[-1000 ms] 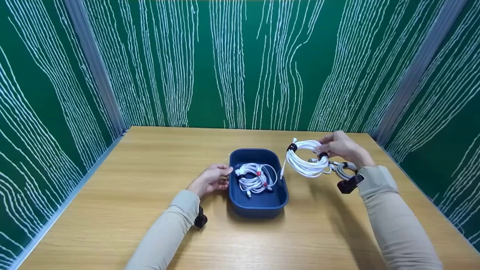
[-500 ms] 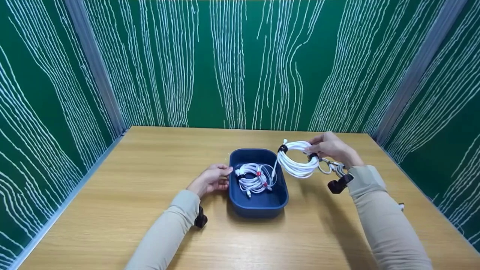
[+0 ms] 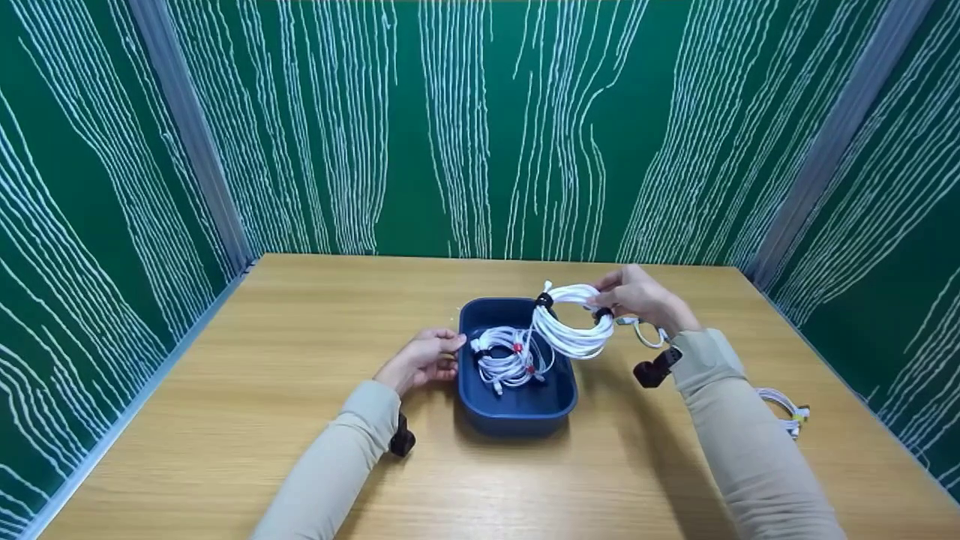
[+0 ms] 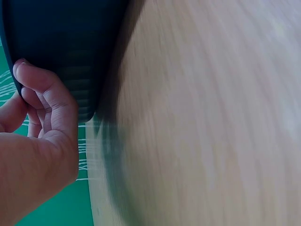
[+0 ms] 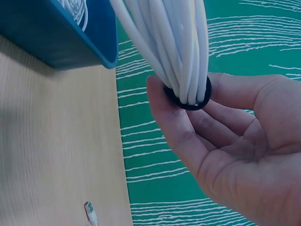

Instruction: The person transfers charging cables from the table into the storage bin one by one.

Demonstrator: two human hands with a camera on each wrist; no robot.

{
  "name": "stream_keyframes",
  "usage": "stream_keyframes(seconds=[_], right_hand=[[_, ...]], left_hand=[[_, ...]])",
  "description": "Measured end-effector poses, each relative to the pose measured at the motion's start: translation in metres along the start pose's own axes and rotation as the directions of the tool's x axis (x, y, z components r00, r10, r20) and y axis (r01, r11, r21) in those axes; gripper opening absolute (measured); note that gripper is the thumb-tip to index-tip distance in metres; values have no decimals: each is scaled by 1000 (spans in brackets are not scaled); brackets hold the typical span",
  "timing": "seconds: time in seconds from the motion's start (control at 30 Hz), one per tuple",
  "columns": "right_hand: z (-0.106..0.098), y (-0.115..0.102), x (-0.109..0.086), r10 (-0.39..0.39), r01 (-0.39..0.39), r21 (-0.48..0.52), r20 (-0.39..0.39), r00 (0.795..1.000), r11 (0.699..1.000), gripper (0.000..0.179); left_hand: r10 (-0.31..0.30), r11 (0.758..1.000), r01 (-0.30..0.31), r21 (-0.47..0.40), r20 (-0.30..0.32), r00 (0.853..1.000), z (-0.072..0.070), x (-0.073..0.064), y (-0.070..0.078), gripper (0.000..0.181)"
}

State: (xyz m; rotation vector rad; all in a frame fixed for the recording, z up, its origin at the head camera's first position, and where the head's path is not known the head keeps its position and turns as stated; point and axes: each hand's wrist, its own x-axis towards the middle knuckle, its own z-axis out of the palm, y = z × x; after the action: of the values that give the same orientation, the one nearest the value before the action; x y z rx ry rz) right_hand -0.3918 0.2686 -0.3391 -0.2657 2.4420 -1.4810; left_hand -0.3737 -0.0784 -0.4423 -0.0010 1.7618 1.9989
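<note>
bin [image 3: 517,424] on wooden table [image 3: 247,427], green walls [image 3: 510,127]

Passable from the front, over the near wall of the dark blue bin [image 3: 517,426], down to bare floor in its near right corner. Blocked at the left rim by the gripping left hand [image 3: 424,358]. Obstructed across the far right rim by the white cable coil [image 3: 574,341] in the right hand [image 3: 637,294]. Crowded mid-bin by bundled white cables [image 3: 504,369]. Hemmed in on the right by the right sleeve [image 3: 750,442]. Wide open leftward across the wooden tabletop [image 3: 225,405]. Closed off behind by the green panel [image 3: 405,150].
</note>
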Motion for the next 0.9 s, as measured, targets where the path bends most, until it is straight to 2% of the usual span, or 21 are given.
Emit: stream_keyframes(seconds=[0.17, 0.4, 0.63, 0.9], right_hand=[[7, -2, 5, -22, 22, 1, 14, 1000, 1000, 37], [19, -4, 12, -20, 19, -33, -8, 1000, 999, 32], [31, -4, 18, -31, 30, -34, -14, 999, 999, 32], [44, -4, 25, -48, 46, -68, -26, 999, 997, 29]], left_hand=[[0, 1000, 0, 9, -4, 1000, 0, 0, 0, 11], [8, 1000, -8, -1, -13, 1000, 2, 0, 0, 11], [-9, 1000, 9, -10, -24, 1000, 2, 0, 0, 10], [-2, 1000, 1, -13, -15, 1000, 3, 1, 0, 12]])
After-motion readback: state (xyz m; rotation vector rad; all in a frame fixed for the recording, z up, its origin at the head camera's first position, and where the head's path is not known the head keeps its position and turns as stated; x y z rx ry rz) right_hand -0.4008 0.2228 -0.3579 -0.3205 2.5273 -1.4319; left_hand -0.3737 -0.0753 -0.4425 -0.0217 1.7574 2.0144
